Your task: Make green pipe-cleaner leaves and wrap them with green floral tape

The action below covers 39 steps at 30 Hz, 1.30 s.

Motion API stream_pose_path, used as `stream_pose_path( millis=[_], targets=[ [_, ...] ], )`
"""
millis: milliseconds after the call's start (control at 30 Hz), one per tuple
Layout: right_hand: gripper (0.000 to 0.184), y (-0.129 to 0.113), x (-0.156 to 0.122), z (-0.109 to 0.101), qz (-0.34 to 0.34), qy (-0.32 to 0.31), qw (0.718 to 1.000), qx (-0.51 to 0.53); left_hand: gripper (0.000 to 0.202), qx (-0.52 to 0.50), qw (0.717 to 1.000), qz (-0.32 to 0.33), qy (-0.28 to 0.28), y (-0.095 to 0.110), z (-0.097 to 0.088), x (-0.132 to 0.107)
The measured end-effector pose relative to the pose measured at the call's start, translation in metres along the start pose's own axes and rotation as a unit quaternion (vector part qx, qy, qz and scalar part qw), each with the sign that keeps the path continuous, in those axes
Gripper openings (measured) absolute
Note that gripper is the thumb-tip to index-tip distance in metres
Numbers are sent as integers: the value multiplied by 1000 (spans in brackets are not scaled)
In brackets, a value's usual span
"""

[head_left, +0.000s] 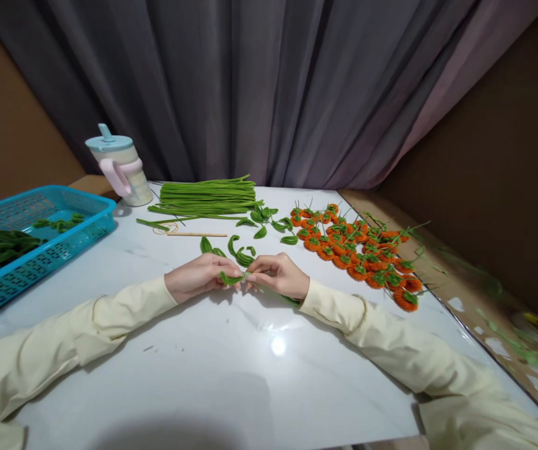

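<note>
My left hand [198, 276] and my right hand [278, 275] meet at the middle of the white table [231, 362]. Both pinch one green pipe cleaner leaf [229, 279] between their fingertips; its stem runs under my right hand towards the wrist. Just beyond the hands lie several small bent green leaf pieces [241, 253]. Both arms wear pale yellow sleeves.
A bundle of straight green pipe cleaners [208, 197] lies at the back. Several orange pipe cleaner flowers [358, 250] cover the right side. A blue basket [39, 247] holding green pieces stands at the left, beside a lidded cup [121, 165]. A thin wooden stick [198, 234] lies nearby.
</note>
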State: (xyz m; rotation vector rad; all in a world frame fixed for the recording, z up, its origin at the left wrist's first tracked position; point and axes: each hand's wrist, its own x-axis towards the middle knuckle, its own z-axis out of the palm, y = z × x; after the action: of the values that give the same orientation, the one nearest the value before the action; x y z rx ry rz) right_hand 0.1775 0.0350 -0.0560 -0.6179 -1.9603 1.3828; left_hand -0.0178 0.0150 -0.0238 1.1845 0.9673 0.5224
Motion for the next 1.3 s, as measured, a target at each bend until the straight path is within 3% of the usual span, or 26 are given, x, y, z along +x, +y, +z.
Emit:
stream_pose_path(
  millis=[100,233,367,467,533,567,600,633,700,767,833,1000,1100,1300],
  targets=[
    [25,-1,-2,0,-88,15,984,-156,11,-72,996,-39,-28,-3,-4,4],
    [27,4,-4,-1,-216,-4,930,-296,5,-168,979,-103,-56,-6,-5,7],
    [30,7,-7,0,-261,-35,891,-370,10,-157,977,-124,-76,-5,-8,9],
    [30,5,-6,0,-240,-24,910,-337,15,-41,990,-115,-71,2,-14,7],
    [28,2,-5,0,-187,-1,942,-278,26,86,995,-54,-15,11,-17,2],
    [27,0,-4,0,-150,10,959,-241,32,166,986,9,30,16,-17,-2],
    [27,-1,-4,-1,-111,19,973,-200,36,258,959,91,77,20,-17,-6],
    [26,-1,-3,-1,-74,23,985,-156,38,354,912,176,112,23,-15,-10],
    [28,-2,-1,-1,-21,23,998,-60,36,521,789,302,123,24,-10,-16],
    [30,-1,-1,0,12,24,999,26,25,622,696,346,96,19,-3,-19],
    [32,-1,0,1,39,29,995,83,16,660,657,354,84,11,2,-18],
    [35,-3,1,2,75,18,987,144,30,664,637,381,86,1,2,-13],
    [35,-5,2,1,83,8,981,175,27,662,633,389,92,2,2,-14],
    [36,-7,4,-2,93,-15,975,202,27,635,655,392,120,0,7,-17]
  ],
)
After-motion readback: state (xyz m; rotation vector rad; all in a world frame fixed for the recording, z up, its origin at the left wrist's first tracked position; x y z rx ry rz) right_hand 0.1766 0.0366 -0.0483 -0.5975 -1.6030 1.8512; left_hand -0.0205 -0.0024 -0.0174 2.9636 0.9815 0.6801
